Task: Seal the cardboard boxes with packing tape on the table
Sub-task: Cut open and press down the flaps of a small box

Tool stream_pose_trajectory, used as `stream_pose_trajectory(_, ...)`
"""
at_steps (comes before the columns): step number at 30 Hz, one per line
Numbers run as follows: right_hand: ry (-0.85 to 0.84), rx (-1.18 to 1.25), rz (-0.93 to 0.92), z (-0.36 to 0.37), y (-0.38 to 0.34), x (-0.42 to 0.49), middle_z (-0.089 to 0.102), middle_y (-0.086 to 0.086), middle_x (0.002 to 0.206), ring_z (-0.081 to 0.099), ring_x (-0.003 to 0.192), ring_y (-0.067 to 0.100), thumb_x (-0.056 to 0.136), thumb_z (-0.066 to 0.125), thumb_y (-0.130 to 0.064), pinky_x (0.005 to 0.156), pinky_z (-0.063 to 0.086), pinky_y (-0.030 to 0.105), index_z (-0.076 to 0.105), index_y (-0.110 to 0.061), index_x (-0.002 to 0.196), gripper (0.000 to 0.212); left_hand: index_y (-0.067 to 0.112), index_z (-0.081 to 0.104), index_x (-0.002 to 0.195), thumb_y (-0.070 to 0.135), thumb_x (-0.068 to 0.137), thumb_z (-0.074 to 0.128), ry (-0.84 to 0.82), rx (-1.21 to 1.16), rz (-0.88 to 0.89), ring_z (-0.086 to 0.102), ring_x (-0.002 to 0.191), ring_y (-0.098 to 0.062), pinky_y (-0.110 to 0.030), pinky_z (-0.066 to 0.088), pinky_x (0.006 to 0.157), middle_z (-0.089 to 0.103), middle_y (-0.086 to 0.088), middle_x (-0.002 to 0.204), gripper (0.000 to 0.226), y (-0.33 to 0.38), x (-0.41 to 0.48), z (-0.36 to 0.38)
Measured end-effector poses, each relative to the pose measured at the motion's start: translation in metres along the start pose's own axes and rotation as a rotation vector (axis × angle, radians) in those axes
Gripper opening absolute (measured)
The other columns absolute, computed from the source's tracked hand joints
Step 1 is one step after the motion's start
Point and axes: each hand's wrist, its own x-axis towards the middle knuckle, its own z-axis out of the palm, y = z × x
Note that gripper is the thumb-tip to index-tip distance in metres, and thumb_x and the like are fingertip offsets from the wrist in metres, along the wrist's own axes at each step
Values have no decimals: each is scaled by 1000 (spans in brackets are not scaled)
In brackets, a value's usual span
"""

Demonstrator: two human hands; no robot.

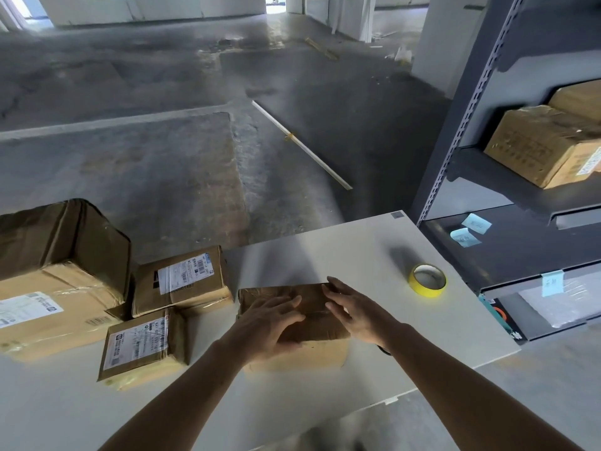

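The left hand point(273, 320) lies flat on the box point(312, 302), fingers spread and fairly straight over the top, palm near the front edge. The right hand point(351, 307) rests on the right part of the same top, fingers straight and close together, pointing away from the person. Neither pinches anything. I judge that both press the flaps down so the seam stays shut and level for taping.

The box sits on the table point(357, 249), near its front middle. The tape point(426, 289), a yellow roll, lies flat to the right, apart from the box and within the right hand's reach, probably parked there for the next pick-up. I cannot tell if this box's seam is taped.

Three other boxes point(182, 278) are grouped at the left, likely set aside. A rack point(520, 190) stands at the right.
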Motion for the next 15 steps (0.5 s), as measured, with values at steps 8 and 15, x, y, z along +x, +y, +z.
stream_pose_trajectory(8, 41, -73, -7, 1, -6, -1, 19, -6, 164, 27, 148, 13, 106, 41, -31, 119, 30, 29, 38, -22, 152, 47, 24, 24, 155, 70, 86, 40, 0, -15, -13, 17, 150, -14, -37, 18, 120, 18, 6, 163, 85, 1, -1, -1)
stream_pose_trajectory(15, 137, -277, -129, 6, -20, -2, 29, 1, 161, 19, 151, 22, 105, 40, -31, 123, 21, 38, 45, -19, 148, 45, 23, 12, 157, 72, 92, 24, -30, 11, 22, 1, 151, -10, -38, 15, 121, -1, 7, 163, 83, -5, -2, 15)
